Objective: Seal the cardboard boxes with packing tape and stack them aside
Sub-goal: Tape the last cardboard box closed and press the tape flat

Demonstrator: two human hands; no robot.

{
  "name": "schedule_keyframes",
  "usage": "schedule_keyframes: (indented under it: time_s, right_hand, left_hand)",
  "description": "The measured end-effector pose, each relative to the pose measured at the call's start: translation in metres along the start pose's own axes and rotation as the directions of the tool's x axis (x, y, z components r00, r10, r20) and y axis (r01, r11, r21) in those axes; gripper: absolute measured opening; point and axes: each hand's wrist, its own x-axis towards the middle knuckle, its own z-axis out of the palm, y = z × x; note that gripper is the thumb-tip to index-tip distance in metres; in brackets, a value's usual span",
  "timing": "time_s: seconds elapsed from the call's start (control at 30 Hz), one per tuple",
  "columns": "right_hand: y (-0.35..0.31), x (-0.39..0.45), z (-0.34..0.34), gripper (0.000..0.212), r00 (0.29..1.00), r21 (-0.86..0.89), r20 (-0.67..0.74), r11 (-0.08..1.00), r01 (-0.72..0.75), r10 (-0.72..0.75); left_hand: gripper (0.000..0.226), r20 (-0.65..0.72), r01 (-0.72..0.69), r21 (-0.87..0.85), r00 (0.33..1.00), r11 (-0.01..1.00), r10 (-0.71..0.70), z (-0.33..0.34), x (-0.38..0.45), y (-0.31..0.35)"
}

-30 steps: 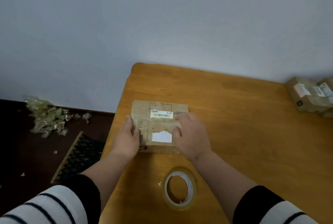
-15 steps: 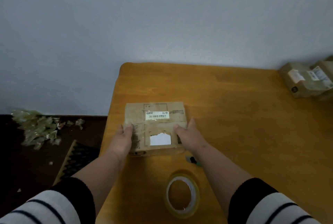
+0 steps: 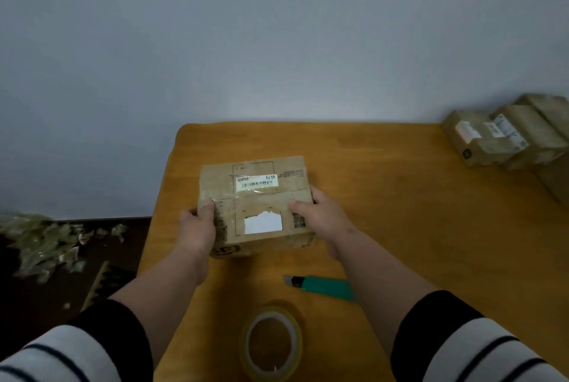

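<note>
Now that the box (image 3: 255, 197) is gripped at both sides by the left hand (image 3: 198, 227) & right hand (image 3: 320, 215) near the counter's (image 3: 400, 227) left edge, not pressed flat as before, it's prob. taped & ready to be stacked.

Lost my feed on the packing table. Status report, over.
Left hand and right hand grip the cardboard box by its sides. Tape roll and green cutter lie nearer. Stacked boxes far right. Nothing in the way.

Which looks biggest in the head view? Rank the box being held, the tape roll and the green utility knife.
1. Cardboard box, gripped by both hands, clearly the largest.
2. Tape roll and green utility knife: they look about alike, and the roll lies nearer the camera, so I leave them unranked.
</note>
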Motion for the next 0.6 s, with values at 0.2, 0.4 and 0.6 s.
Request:
schedule_keyframes:
  time_s: [0.2, 0.4, 0.6]
  right_hand:
    - [0.012, -0.015, -0.086, 0.016, 0.998, -0.011, 0.059, 1.0, 0.01, -0.009]
    - [0.036, -0.032, -0.168, 0.041, 0.998, 0.049, 0.027, 0.997, -0.056, 0.055]
    - [0.049, -0.042, -0.215, 0.039, 0.991, 0.171, -0.063, 0.979, -0.107, 0.119]
  left_hand:
    - [0.041, 0.051, 0.019, -0.041, 0.999, 0.999, -0.017, 0.076, -0.041, -0.014]
    - [0.035, 0.169, 0.103, -0.084, 0.982, 0.991, -0.087, 0.148, -0.079, -0.025]
    - [0.036, 0.269, 0.06, -0.028, 0.962, 0.998, -0.05, 0.192, -0.087, -0.012]
